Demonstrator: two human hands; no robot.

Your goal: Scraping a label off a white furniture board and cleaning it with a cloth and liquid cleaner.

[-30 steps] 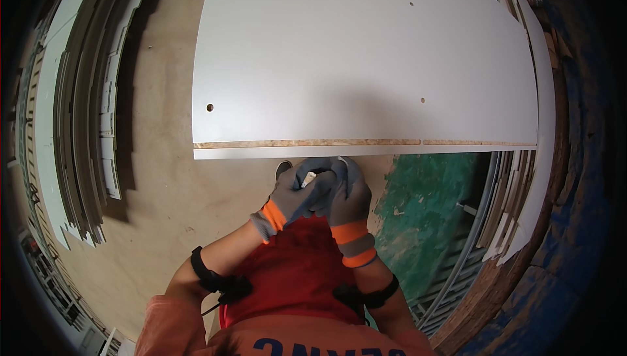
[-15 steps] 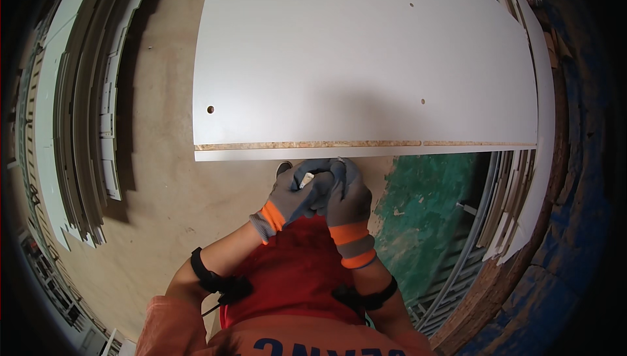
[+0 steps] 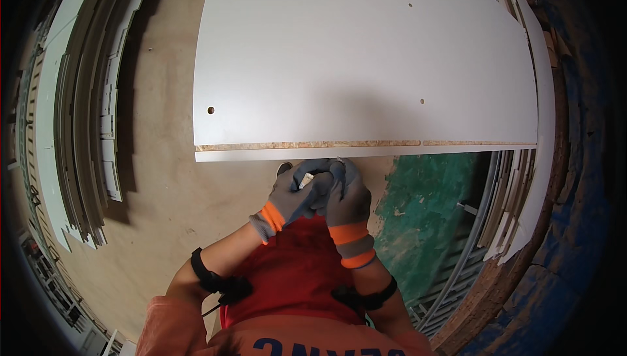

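Note:
My left hand (image 3: 290, 189) and my right hand (image 3: 346, 193), in grey work gloves with orange bands, are held together just below the near edge of a large white board (image 3: 366, 49). The left fingers are curled around a small whitish piece (image 3: 306, 180), too small to name. The right fingers are pinched, and a tiny light bit (image 3: 340, 159) shows at their tips; what it is I cannot make out. A groove (image 3: 313, 144) with bare chipboard runs along the board's near edge, and several round holes dot its face.
Stacks of long panels (image 3: 81, 114) stand at the left. More narrow strips (image 3: 513, 193) lean at the right beside a grey metal rack (image 3: 457, 278). Under me are a tan floor (image 3: 163, 180) and a green painted patch (image 3: 421, 206).

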